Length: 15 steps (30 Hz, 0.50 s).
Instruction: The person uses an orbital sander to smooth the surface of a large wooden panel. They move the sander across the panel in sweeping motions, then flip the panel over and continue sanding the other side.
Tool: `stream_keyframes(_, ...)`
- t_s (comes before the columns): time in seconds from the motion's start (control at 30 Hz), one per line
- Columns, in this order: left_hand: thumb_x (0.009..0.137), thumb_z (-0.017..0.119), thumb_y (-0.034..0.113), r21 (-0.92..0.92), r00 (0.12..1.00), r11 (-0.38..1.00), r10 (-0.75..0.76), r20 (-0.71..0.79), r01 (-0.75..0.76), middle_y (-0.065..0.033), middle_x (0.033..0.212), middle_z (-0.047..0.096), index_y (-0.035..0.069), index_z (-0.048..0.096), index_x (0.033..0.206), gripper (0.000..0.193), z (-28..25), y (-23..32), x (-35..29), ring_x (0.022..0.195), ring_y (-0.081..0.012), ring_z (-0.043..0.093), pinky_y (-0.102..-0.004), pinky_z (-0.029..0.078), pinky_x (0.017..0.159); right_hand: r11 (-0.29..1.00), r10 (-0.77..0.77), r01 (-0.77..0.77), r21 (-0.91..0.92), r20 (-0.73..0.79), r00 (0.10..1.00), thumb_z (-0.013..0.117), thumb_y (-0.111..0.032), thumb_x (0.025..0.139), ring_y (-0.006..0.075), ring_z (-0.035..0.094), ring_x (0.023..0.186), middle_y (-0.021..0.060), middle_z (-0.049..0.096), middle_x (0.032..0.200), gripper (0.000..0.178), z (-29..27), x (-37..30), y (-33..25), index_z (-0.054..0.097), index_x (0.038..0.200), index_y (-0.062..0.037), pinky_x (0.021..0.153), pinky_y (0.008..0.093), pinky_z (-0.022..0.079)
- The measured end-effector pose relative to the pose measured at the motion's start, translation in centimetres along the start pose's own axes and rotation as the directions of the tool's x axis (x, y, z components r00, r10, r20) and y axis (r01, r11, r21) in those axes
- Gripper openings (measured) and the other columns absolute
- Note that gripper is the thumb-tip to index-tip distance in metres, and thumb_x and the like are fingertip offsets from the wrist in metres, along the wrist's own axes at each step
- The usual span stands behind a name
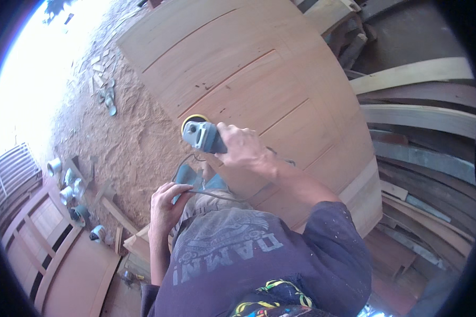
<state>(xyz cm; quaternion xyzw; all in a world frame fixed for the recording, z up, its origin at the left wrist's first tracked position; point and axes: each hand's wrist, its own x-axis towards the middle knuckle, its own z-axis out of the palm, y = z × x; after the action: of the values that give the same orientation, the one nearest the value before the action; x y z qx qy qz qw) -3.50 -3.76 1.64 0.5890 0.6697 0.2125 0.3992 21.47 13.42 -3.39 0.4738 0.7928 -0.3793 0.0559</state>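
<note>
My right hand [245, 146] is wrapped round the dark body of an angle grinder [201, 136] with a grey metal head. Its round yellow-rimmed disc [195, 118] is at the left edge of a large wooden door panel [280, 84]; whether it touches the wood I cannot tell. Long straight grooves run across the panel, and a few dark marks show on it. In front of my waist, my left hand [167, 199] pinches a grey power cord [211, 195]. A thinner stretch of cord loops below the grinder.
Stacked boards and planks [418, 116] crowd the right side. Sawdust [135, 132] covers the ground at left, with wood scraps [98, 68] and a pair of sandals [109, 98]. Power tools [82, 214] and a framed wooden door [71, 269] lie at lower left.
</note>
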Motion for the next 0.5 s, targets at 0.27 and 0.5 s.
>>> stream_keyframes(0.27, 0.091, 0.088, 0.014, -0.033, 0.999, 0.999, -0.012, 0.049, 0.014, -0.012, 0.097, 0.082, 0.008, 0.086, 0.106, 0.016, 0.2, -0.3, 0.9, 0.093, -0.0329, 0.078, -0.0439, 0.06, 0.084, 0.99, 0.144, -0.143, 0.018, -0.179, 0.973, 0.087, -0.027, 0.087, 0.049, 0.079, 0.102, 0.0291, 0.079, 0.107, 0.052, -3.8, 1.1, 5.1, 0.059, 0.123, -0.0029, 0.092, 0.0585, 0.064)
stream_keyframes(0.5, 0.09, 0.091, 0.013, -0.003, 0.994, 1.0, -0.024, 0.106, 0.024, -0.0116, 0.099, 0.083, 0.008, 0.087, 0.107, 0.018, 1.0, 0.9, 2.7, 0.094, -0.0296, 0.078, -0.0421, 0.06, 0.086, 0.955, 0.296, -0.286, 0.078, -0.247, 0.923, 0.09, -0.031, 0.085, 0.0493, 0.078, 0.112, 0.0295, 0.08, 0.114, 0.062, -9.6, 2.8, 10.1, 0.064, 0.133, -0.0026, 0.098, 0.0562, 0.063)
